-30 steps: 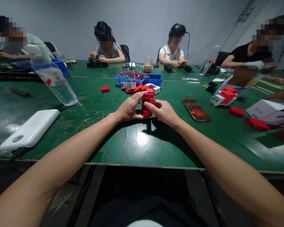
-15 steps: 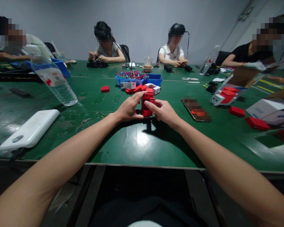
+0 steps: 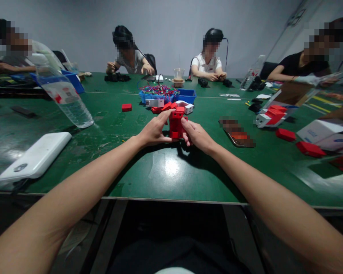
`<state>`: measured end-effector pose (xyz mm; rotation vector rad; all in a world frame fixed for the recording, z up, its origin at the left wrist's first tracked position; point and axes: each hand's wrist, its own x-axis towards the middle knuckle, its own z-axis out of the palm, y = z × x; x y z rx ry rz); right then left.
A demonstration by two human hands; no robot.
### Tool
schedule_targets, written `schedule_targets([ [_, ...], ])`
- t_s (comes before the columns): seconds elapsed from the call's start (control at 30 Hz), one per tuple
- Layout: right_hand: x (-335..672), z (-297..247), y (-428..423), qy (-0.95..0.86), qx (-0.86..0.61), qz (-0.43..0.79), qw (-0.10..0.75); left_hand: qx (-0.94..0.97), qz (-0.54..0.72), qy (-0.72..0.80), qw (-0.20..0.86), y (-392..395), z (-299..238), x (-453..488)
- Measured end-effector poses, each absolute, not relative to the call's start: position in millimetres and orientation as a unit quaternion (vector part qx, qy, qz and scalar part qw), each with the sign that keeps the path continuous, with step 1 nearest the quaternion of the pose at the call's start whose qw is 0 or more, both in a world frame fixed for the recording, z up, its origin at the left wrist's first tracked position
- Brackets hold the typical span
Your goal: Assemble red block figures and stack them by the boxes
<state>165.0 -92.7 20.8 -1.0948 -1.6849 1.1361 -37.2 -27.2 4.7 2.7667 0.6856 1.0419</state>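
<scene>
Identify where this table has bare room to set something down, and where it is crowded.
Bare: the green table between the forearms, from the held red parts to the near edge; also between the phone and the red blocks on the right. Crowded: beyond those parts, where red and white pieces lie before the blue bins, and far right, around the boxes.

Left hand (image 3: 156, 131) spans an upright red part (image 3: 176, 122) over the green table (image 3: 171, 182), fingers at its top and thumb by the base, while right hand (image 3: 198, 136) pinches its right side, thumb on the front; can't tell if it touches the tabletop. Just behind: red pieces (image 3: 156, 110), white housings (image 3: 155, 103), blue tray (image 3: 143, 98) heaped with coloured wires (image 3: 160, 90). Phone (image 3: 237, 133) off right, bottle (image 3: 71, 104) and white slab-like device (image 3: 41, 156) off left, person in grey (image 3: 135, 65) and person in white (image 3: 207, 62) across, both in black headgear (image 3: 213, 35).
</scene>
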Motion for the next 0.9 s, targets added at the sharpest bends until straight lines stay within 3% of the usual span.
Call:
schedule_targets([
  [0.4,168.3,25.0,-86.6,-0.574,-0.374,0.604,0.406,0.909,0.339,0.236,0.058,-28.9,5.4,-39.0],
  [0.9,169.3,24.9,-89.0,-0.681,-0.422,0.436,0.41,0.912,0.336,0.232,0.05,-27.6,4.4,-38.3],
])
